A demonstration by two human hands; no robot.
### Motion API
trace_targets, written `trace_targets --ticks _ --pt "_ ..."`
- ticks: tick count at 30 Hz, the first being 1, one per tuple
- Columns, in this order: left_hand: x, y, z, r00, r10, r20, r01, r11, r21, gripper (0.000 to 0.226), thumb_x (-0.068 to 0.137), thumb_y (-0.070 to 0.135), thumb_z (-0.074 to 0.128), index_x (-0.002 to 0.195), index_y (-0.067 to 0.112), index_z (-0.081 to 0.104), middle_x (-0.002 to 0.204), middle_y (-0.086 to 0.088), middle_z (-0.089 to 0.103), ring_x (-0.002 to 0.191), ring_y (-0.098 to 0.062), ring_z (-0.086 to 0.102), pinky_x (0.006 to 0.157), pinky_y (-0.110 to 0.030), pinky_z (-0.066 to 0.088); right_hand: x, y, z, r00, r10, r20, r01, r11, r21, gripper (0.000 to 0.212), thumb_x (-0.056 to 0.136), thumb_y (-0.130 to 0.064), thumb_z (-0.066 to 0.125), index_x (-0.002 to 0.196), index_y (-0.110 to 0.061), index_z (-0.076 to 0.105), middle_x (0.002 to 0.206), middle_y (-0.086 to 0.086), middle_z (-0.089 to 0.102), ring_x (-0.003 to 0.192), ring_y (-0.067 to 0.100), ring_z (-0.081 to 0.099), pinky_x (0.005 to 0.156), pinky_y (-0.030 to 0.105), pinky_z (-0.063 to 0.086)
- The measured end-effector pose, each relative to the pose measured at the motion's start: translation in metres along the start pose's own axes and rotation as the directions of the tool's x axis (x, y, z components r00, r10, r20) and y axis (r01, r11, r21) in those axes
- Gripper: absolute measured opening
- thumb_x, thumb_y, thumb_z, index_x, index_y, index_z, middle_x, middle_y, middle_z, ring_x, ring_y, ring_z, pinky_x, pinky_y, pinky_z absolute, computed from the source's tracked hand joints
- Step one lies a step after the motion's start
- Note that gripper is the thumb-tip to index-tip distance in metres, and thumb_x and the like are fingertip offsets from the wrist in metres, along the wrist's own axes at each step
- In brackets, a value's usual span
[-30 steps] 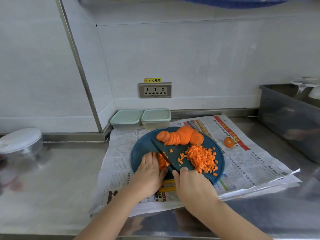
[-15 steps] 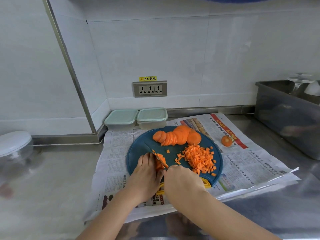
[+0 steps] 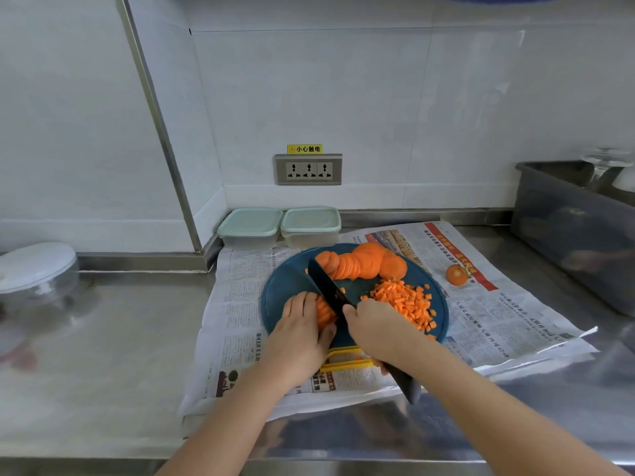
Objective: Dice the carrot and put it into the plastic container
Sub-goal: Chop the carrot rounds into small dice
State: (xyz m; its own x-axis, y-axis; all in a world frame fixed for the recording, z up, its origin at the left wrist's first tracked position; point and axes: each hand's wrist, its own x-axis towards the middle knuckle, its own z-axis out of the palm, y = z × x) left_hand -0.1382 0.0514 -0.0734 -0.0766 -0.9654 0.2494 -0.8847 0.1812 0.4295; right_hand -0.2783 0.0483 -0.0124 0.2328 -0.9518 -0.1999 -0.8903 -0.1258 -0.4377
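A round blue cutting board (image 3: 285, 286) with a yellow handle lies on newspaper. At its back lies a row of carrot slices (image 3: 360, 264); on its right is a heap of diced carrot (image 3: 405, 302). My left hand (image 3: 299, 333) presses down on a small stack of carrot strips (image 3: 323, 312). My right hand (image 3: 381, 329) grips a dark knife (image 3: 326, 286), whose blade stands against the strips' right side and points toward the back left. Two lidded plastic containers (image 3: 311, 226) stand by the wall behind the board.
A carrot end (image 3: 456, 274) lies on the newspaper (image 3: 498, 314) to the right. A grey tub (image 3: 577, 231) with glassware stands at the far right. A clear bowl with a white lid (image 3: 36, 269) sits at the left on the steel counter. A wall socket (image 3: 308, 169) is behind.
The knife has gone down and come up again beside the strips under my left hand. The camera view shifted slightly, and my hands stay at the board's front.
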Motion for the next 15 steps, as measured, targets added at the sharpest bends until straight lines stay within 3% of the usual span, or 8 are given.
trace_targets --ticks 3,7,11,15 --pt "-0.003 0.001 -0.002 0.998 -0.050 0.036 0.050 0.999 -0.008 0.070 0.096 0.047 0.043 0.150 0.016 0.012 0.155 0.002 0.016 0.143 -0.013 0.015 0.113 -0.030 0.024 -0.004 0.009 -0.003 0.999 0.036 0.006 -0.036 0.990 0.138 0.042 0.104 -0.034 0.025 0.089 -0.004 0.049 0.060 0.006 0.050 0.040 0.016 0.049 0.035 0.024 0.041" --pt "-0.004 0.004 -0.005 0.991 -0.126 0.034 0.125 0.992 0.020 0.087 0.092 0.058 0.042 0.152 0.016 -0.005 0.160 0.000 0.001 0.147 -0.018 0.004 0.118 -0.035 0.013 -0.006 0.013 0.004 0.990 -0.012 -0.139 0.022 0.998 0.067 0.044 0.103 -0.040 0.027 0.085 -0.009 0.054 0.065 0.002 0.051 0.052 0.014 0.052 0.046 0.023 0.042" --pt "-0.008 0.004 -0.004 0.992 -0.126 -0.021 0.127 0.974 0.187 0.079 0.096 0.057 0.029 0.151 0.009 -0.001 0.157 -0.005 0.012 0.145 -0.022 0.011 0.118 -0.033 0.011 -0.014 0.012 0.009 0.975 -0.094 -0.202 0.089 0.996 -0.033 0.043 0.103 -0.041 0.029 0.071 -0.018 0.045 0.064 -0.002 0.048 0.057 0.014 0.048 0.049 0.023 0.035" --pt "-0.007 0.003 0.000 0.995 -0.100 -0.030 0.104 0.974 0.200 0.067 0.100 0.049 0.026 0.150 0.008 0.008 0.150 -0.005 0.022 0.139 -0.019 0.018 0.114 -0.028 0.020 -0.020 0.009 0.016 0.967 -0.124 -0.223 0.098 0.988 -0.121 0.042 0.103 -0.044 0.026 0.068 -0.022 0.032 0.065 -0.005 0.039 0.058 0.014 0.042 0.050 0.025 0.033"
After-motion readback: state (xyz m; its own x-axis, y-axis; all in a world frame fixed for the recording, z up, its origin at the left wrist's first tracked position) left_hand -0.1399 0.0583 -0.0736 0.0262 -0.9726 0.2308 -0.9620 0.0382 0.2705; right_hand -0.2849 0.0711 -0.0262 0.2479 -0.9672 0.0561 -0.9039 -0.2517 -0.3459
